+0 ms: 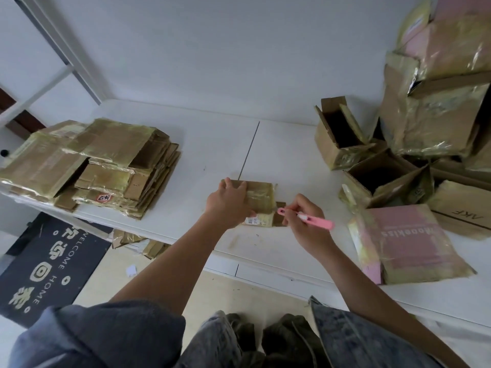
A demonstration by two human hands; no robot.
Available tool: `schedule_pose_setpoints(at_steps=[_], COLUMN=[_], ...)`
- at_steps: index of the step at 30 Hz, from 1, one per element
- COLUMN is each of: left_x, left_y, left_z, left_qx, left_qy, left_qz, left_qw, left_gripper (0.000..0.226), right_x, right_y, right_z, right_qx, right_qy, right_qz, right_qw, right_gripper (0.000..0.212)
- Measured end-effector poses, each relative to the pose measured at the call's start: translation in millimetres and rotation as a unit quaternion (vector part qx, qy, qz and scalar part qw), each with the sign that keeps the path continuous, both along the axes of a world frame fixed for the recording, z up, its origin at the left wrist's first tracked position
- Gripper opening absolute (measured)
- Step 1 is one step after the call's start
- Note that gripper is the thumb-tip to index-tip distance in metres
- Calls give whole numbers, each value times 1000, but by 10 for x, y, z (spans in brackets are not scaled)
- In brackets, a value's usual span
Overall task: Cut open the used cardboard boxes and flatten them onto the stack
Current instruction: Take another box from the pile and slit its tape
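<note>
Fingers (292, 208) of the right hand (305, 221) pinch a pink cutter (309, 217) at the right edge of a small cardboard box (259, 201). Straight fingers of the left hand (229, 204) press flat on that box, which lies near the front edge of the white surface (279, 155). Bare room spreads behind it, between the flattened stack (93, 166) at the left edge and the heap of uncut boxes (425, 134) on the right.

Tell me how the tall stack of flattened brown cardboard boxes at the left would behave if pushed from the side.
The stack of flattened brown cardboard boxes would probably shear rather than slide whole: its layers already sit uneven. The glossy tape on many pieces likely makes them slip. It lies near the white table's front edge, so lower pieces might fall.
</note>
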State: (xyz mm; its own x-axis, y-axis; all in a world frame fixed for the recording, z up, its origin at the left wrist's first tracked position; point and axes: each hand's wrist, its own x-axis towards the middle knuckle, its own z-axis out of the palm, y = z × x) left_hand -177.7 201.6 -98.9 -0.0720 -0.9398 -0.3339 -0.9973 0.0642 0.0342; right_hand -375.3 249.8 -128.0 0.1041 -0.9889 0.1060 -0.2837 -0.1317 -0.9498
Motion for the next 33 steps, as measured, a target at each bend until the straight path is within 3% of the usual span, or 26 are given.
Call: schedule_pose_setpoints(at_steps=[3, 8, 12, 16, 19, 21, 24, 25, 29, 31, 33], left_x=[31, 72, 149, 128, 56, 0, -103, -149, -329, -359, -325], left_y=[31, 124, 266, 206, 132, 110, 81, 72, 58, 37, -19], left_z=[-46, -73, -61, 76, 148, 177, 123, 93, 5, -12, 12], left_qx=[5, -39, -60, 24, -2, -34, -13, 0, 17, 18, 13], left_qy=[52, 236, 161, 306, 369, 389, 371, 354, 241, 233, 213], left_qz=[9, 104, 247, 403, 427, 403, 379, 375, 330, 289, 177], left_qw=[999, 965, 954, 862, 825, 828, 848, 857, 912, 928, 961], left_gripper=[88, 70, 108, 109, 87, 70, 54, 57, 105, 104, 94], right_x=[44, 407, 537, 561, 492, 405, 325, 309, 203, 109, 1], right_y=[-211, -479, -396, -249, -160, -148, -136, -127, -129, -148, -188], right_z=[50, 16, -71, -56, -82, -95, -88, -85, -69, -66, -58], right_qx=[-31, 2, -33, -85, -90, -82, -69, -67, -42, -31, -23], right_qy=[-33, -51, -26, 22, 36, 8, -19, -23, -44, -59, -70], right_qz=[-57, -74, -83, -142, -144, -148, -141, -137, -140, -139, -154], right_qw=[997, 996, 996, 986, 985, 986, 987, 988, 988, 988, 985], right_gripper=[19, 13, 12, 12, 10, 10, 11, 10, 9, 9, 8])
